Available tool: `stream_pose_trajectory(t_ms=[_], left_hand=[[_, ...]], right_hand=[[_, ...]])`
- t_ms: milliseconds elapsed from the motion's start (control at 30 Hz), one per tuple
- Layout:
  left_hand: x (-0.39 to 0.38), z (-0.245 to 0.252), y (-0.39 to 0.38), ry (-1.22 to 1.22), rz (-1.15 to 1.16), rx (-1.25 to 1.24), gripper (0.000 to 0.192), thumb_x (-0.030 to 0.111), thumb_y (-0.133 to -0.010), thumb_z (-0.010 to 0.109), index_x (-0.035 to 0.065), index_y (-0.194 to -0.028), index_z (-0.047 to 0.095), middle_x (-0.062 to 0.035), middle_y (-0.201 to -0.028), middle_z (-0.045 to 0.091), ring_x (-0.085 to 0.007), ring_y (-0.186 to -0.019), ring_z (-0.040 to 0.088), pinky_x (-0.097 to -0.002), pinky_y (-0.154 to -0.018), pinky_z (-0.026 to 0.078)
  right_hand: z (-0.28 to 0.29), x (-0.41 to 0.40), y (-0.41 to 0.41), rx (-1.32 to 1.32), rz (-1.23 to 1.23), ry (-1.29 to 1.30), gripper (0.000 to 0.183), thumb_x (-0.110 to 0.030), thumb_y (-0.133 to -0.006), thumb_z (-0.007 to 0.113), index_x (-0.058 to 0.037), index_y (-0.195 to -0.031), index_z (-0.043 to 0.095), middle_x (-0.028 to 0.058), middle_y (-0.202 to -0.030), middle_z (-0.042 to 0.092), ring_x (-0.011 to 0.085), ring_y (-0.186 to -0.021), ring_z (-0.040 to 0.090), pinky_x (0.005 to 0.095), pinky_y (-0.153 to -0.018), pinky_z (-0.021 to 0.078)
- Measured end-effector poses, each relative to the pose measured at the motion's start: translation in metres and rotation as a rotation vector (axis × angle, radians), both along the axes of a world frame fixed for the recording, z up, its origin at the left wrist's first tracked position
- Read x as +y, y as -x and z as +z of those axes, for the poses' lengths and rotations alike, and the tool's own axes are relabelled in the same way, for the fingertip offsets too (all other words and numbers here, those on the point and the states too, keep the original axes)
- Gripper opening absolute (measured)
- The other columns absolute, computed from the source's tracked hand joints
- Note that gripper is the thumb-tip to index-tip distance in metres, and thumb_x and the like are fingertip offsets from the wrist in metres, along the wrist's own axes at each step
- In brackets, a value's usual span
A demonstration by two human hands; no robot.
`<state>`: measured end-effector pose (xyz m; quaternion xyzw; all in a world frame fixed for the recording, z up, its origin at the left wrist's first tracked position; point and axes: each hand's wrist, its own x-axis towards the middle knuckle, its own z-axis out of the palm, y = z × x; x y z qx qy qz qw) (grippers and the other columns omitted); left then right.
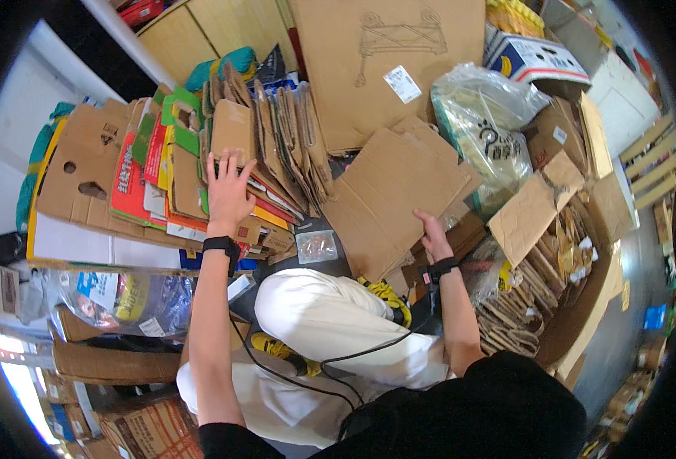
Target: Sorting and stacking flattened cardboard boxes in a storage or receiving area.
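Note:
My left hand [229,192] rests with fingers spread on a small brown cardboard piece [232,129], which stands within a row of flattened cardboard boxes [186,172]. In my right hand [434,236] is the lower right edge of a large flat cardboard sheet [389,189], the thumb on top and the other fingers hidden beneath it. More flat sheets lie under and behind that one. Between the row and the sheets, a small clear plastic tray [317,246] sits on the dark floor.
A large cardboard panel [338,69] stands beyond. A stuffed plastic bag [481,132] and a blue and white banana box [536,54] are at the upper right. At the right, an open carton [587,287] holds folded cardboard. A clear bag [126,298] lies left, and a black cable [372,347] crosses my legs.

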<state>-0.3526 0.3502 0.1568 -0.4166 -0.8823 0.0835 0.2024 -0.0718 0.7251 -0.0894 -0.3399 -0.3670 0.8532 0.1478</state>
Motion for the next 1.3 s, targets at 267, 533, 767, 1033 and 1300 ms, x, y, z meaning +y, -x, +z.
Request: stream_pose_trajectory(t_ms=[267,533,767,1033,1300], left_hand=[[-0.003,-0.001,0.001,0.002,0.041,-0.018,0.073,0.031,-0.071,0.084,0.0216,-0.14,0.064,-0.0132,-0.153,0.05,-0.0337,-0.153,0.033,-0.0588,-0.132,0.01],[0.002,0.0,-0.003,0.048,0.117,0.004,0.069,0.028,-0.076,0.081,0.02,-0.142,0.063,-0.0132,-0.149,0.052,-0.034,-0.151,0.036,-0.0587,-0.132,0.013],[0.044,-0.013,-0.015,0.674,0.556,0.26,0.047,0.036,-0.106,0.052,0.0313,-0.153,0.054,-0.0082,-0.158,0.042,-0.0361,-0.153,0.03,-0.0753,-0.126,0.009],[0.069,-0.033,-0.023,0.562,0.722,0.171,0.058,0.049,-0.11,0.038,0.0286,-0.165,0.035,-0.0131,-0.17,0.027,-0.0483,-0.156,0.02,-0.079,-0.122,0.019],[0.056,-0.037,-0.016,0.602,0.664,0.204,0.063,0.047,-0.112,0.035,0.0162,-0.167,0.028,-0.011,-0.17,0.027,-0.0425,-0.158,0.018,-0.0778,-0.123,0.019]], right_hand=[[0.08,-0.052,0.011,-0.097,-0.195,-0.769,0.044,-0.008,-0.091,0.079,0.0143,-0.125,0.061,0.0183,-0.119,0.07,0.0213,-0.106,0.067,0.0386,-0.091,0.0554],[0.22,-0.066,0.058,0.262,-0.49,-1.071,0.03,-0.008,-0.096,0.077,0.0116,-0.117,0.069,0.0154,-0.117,0.074,0.0205,-0.103,0.069,0.0372,-0.098,0.0516],[0.289,-0.122,0.119,0.472,-0.671,-0.916,0.034,-0.006,-0.096,0.078,0.0115,-0.123,0.066,0.0139,-0.123,0.072,0.0187,-0.106,0.066,0.0365,-0.098,0.0522],[0.326,-0.172,0.2,0.569,-0.62,-0.901,0.028,-0.008,-0.098,0.075,0.016,-0.111,0.07,0.0143,-0.112,0.075,0.0183,-0.096,0.068,0.0363,-0.091,0.0542],[0.298,-0.191,0.251,0.463,-0.415,-1.135,0.035,-0.017,-0.098,0.075,0.0185,-0.099,0.069,0.0181,-0.093,0.077,0.0136,-0.081,0.062,0.0404,-0.076,0.0539]])
